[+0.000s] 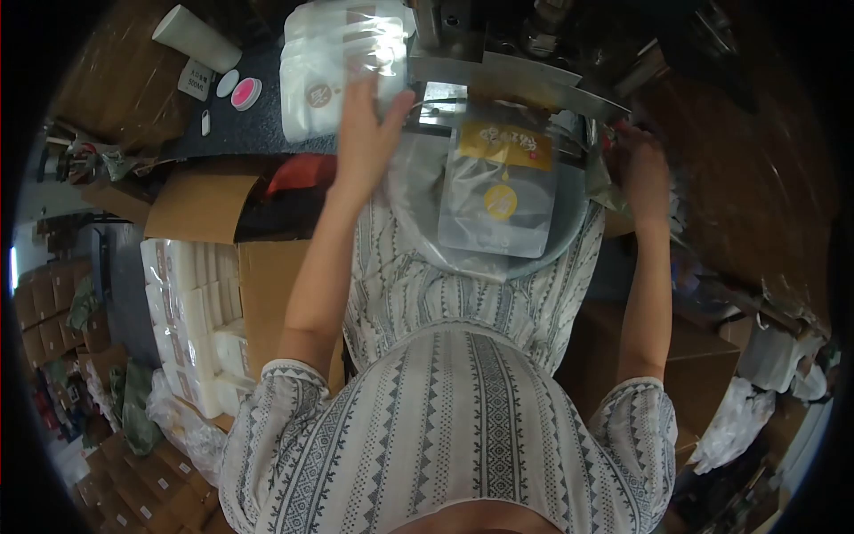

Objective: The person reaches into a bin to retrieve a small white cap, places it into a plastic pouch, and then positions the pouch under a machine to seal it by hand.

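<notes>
My left hand [366, 125] is open, thumb apart from the fingers, at the right side of a stack of whitish plastic pouches [307, 67] with a brown round print. My right hand [642, 165] is at the right end of the metal machine edge [556, 84], fingers curled in beside a greenish plastic film [605, 173] and a small red spot; I cannot tell what is in its fingers. Between the hands, a clear pouch [498, 218] with a yellow band and round yellow print lies over a pale round basin [569, 240] on my lap.
On the dark bench top [267, 133] are a white cup [197, 38] lying tilted, a pink round tin [246, 94] and a small label card [194, 80]. An open carton [196, 200] and stacked white packs [191, 311] stand at my left. A brown carton [685, 356] sits at my right.
</notes>
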The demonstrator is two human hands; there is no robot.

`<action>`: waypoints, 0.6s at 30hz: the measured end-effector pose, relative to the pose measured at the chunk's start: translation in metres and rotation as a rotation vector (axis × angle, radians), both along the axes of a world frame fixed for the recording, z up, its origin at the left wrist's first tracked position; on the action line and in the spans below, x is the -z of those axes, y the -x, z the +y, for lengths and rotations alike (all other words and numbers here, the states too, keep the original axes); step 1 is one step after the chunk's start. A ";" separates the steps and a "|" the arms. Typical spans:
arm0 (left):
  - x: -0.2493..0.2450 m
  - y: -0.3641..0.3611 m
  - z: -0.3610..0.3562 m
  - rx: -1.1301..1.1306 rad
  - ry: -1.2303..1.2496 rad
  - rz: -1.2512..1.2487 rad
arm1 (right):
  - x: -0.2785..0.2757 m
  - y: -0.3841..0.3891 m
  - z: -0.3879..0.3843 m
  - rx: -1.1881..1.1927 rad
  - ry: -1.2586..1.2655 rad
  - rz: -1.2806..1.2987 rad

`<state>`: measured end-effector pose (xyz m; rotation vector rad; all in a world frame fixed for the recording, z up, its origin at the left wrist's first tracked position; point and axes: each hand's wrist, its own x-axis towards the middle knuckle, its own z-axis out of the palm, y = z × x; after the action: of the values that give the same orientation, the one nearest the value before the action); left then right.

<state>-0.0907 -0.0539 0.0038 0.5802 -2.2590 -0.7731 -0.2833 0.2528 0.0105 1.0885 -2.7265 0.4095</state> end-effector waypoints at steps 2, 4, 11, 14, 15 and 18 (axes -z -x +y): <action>0.025 -0.028 -0.021 0.054 0.336 -0.164 | -0.004 -0.007 -0.002 0.087 0.095 -0.016; 0.028 -0.043 -0.016 0.150 0.647 -0.231 | -0.036 -0.028 -0.008 0.159 0.138 -0.126; -0.021 -0.078 0.020 -0.099 0.332 -0.215 | -0.070 -0.093 -0.065 -0.318 0.466 -0.622; -0.036 -0.079 0.036 -0.059 0.315 -0.152 | -0.065 -0.101 -0.092 -0.507 0.387 -0.197; -0.039 -0.079 0.040 0.018 0.254 -0.145 | -0.063 -0.101 -0.093 -0.509 0.391 -0.196; -0.035 -0.070 0.052 0.216 0.128 -0.158 | -0.063 -0.099 -0.089 -0.626 0.375 -0.217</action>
<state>-0.0204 -0.0022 0.0388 0.3511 -2.5259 -0.7000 -0.1839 0.1634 0.0734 1.8370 -2.2573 1.1277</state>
